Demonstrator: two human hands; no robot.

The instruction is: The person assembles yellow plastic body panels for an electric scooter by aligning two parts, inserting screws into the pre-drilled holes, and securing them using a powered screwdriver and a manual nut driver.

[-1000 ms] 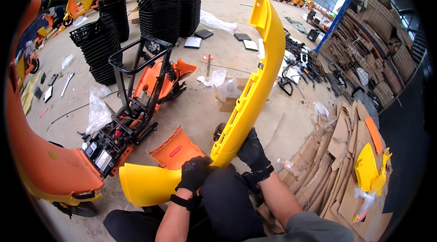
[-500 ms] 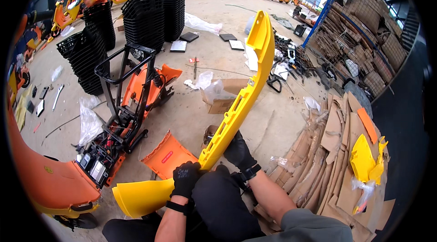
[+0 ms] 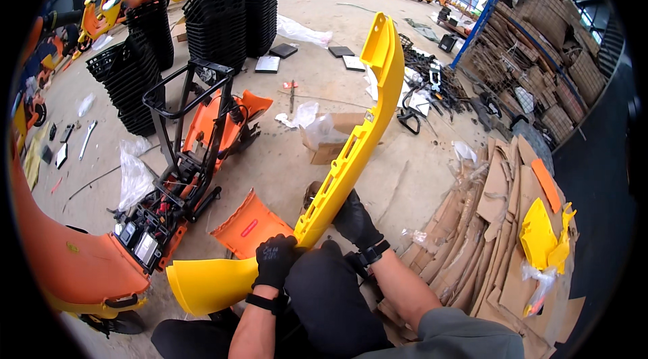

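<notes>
A long, curved yellow scooter body panel (image 3: 373, 131) stands slanted over my knees. Its slotted arm rises up and to the right, and its wide flared end lies at the lower left. My left hand (image 3: 275, 261), in a black glove, is closed around the panel at its bend. Against the right edge, higher up, my right hand (image 3: 356, 223) grips it in a black glove, fingers partly hidden behind the panel. Just beyond my left hand, an orange panel (image 3: 251, 225) lies on the floor.
A partly stripped orange scooter with a black frame (image 3: 177, 163) stands left. Stacked black baskets (image 3: 214, 28) rise behind it. An open cardboard box (image 3: 331, 146) sits ahead. Flattened cardboard (image 3: 482, 244) lies right, with yellow pieces (image 3: 540, 234) on top. A wrench (image 3: 87, 140) lies far left.
The yellow panel's upper end has shifted slightly left, and its flared end has risen a little. Both hands keep their hold in nearly the same places.
</notes>
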